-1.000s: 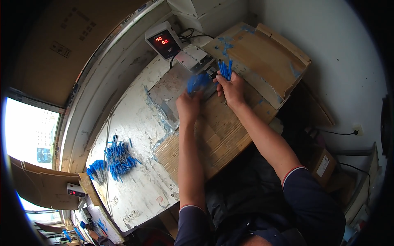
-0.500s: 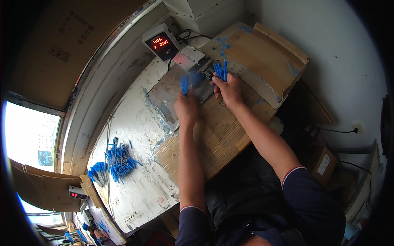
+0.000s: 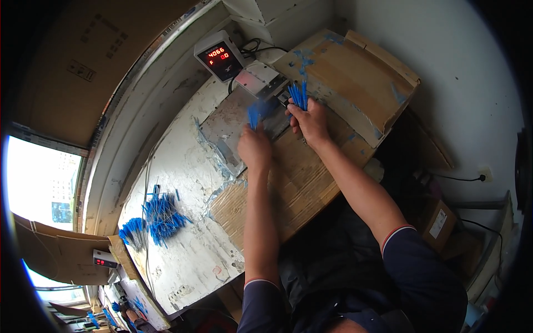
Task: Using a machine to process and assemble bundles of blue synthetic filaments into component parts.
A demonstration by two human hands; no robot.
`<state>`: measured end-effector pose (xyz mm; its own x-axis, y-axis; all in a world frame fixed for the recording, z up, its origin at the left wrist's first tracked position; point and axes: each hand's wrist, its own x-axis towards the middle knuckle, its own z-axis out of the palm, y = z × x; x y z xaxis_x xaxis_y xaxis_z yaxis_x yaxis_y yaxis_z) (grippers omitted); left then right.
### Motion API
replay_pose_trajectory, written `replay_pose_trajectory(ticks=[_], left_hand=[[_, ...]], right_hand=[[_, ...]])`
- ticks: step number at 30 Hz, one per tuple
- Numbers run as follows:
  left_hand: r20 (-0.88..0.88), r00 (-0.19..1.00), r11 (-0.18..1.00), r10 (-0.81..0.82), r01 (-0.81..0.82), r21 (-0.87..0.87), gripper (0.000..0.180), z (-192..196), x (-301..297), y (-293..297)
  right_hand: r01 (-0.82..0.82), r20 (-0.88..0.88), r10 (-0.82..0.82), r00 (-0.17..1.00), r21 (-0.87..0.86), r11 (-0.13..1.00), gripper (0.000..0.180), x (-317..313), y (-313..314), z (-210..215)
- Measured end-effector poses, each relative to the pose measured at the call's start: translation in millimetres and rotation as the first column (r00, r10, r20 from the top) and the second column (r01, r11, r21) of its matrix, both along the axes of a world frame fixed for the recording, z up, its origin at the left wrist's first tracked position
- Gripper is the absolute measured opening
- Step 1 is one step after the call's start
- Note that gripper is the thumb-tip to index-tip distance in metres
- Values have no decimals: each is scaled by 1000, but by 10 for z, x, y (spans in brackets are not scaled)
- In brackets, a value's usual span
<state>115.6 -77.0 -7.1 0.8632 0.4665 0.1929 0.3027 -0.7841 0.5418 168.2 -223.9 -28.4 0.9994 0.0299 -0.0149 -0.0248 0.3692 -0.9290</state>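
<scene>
Head view, looking down: see the left hand (image 3: 255,149) with fingers curled in on a blurred blue bunch (image 3: 254,118), apparently pinched near its lower end, above the metal plate (image 3: 222,127); see the right hand (image 3: 312,122) with thumb and fingers closed around a roughly upright sheaf of blue strands (image 3: 298,97), just beside the pale-topped device (image 3: 257,77). Could go wrong through a loosened right grip, with thin strands fanning out and dropping onto the cardboard (image 3: 288,188) below. Could also tangle or bend strand ends, given two bunches so near each other and near the device's edge. Might disturb the larger pile (image 3: 164,216) through a tug on the thin cable (image 3: 146,250) beside it. Cannot make out the upper ends of the left bunch, smeared by blur, nor tell the number of strands in either hand. Cannot see the lower part of the right sheaf, hidden by palm and fingers. At lower left, can barely discern a co-worker's hand (image 3: 132,316), small and near the dark rim.
</scene>
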Motion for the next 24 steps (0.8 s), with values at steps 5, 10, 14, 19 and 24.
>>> replay_pose_trajectory(ticks=[5, 10, 14, 19, 24], left_hand=[[-42, 998, 998, 47, -44, 54, 32, 16, 3, -57], [-57, 995, 994, 86, -82, 70, 36, 6, 34, -92], [-75, 995, 994, 60, -53, 92, 32, -5, 48, -93], [-23, 999, 993, 32, -29, 112, 29, -35, 29, -110], [19, 999, 992, 25, -28, 125, 22, -40, 61, -137]], right_hand=[[-12, 28, 12, 1000, 4, 1000, 23, -3, 28, -4], [-1, 28, 1, 1000, -4, 1000, 23, -14, 40, 10], [7, 30, -7, 1000, -18, 1000, 23, -1, 51, -10], [19, 28, -18, 999, -42, 999, 24, -13, 36, 15], [31, 11, -30, 999, -46, 998, 25, -11, 59, 10]])
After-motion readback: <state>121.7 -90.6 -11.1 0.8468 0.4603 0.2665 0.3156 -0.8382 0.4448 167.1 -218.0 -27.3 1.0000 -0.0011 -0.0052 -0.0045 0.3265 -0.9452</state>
